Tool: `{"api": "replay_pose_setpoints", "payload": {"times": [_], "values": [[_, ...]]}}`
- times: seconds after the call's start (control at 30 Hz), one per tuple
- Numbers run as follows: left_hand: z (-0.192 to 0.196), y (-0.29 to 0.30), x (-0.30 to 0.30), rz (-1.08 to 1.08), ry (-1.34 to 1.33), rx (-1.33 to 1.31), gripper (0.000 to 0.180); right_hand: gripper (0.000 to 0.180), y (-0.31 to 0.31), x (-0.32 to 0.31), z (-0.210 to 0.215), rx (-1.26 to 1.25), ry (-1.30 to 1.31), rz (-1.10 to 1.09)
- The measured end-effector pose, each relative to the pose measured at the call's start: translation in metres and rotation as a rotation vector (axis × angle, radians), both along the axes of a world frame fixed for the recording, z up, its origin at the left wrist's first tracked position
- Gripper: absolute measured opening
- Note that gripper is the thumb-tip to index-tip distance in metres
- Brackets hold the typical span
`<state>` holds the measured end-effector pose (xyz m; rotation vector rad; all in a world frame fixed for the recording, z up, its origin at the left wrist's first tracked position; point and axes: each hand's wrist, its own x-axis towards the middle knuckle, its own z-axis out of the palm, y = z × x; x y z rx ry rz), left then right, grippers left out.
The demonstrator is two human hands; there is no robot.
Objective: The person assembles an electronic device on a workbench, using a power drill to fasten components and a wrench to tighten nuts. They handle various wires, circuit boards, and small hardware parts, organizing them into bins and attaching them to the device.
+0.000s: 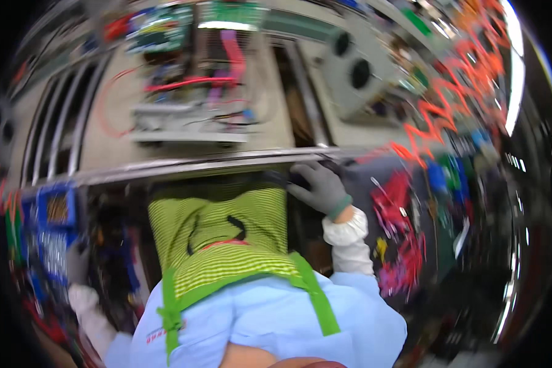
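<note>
My right hand (321, 189), in a grey glove with a white sleeve cover, is just below the bench's metal front edge, to the right of my green checked apron (227, 211). Its thumb and fingers are apart, and I see nothing held between them. A small dark object (331, 165) lies close by its knuckles. Far out to the left, my left hand (78, 262), also grey-gloved, is beside a blue bin (54, 248) of silvery small parts. Blur smears its fingers. Above that stands another blue bin (73, 205) with brownish pieces inside.
On the bench ahead sits an open metal chassis (190, 126) with red and pink wires and green circuit boards. A grey housing with two round black openings (362, 80) stands to its right. Orange coiled hoses (438, 116) hang at right, above bundled red wires (402, 245).
</note>
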<state>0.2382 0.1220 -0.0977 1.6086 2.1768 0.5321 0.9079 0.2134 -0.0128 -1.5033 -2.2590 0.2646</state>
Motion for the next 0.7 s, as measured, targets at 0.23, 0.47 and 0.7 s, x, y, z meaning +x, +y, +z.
{"api": "replay_pose_setpoints", "payload": {"times": [0.23,0.47,0.7], "values": [[-0.041,0.031,-0.039,-0.159,0.373,-0.020,0.016,0.045,-0.112,0.182,-0.028,0.311,-0.088,-0.916],[-0.050,0.031,-0.049,-0.060,0.374,-0.016,0.017,0.064,-0.186,0.367,-0.023,-0.157,-0.262,-1.632],[-0.024,0.049,-0.028,-0.095,0.397,-0.122,0.032,0.057,-0.212,0.462,-0.100,-0.501,-0.380,-1.666]]}}
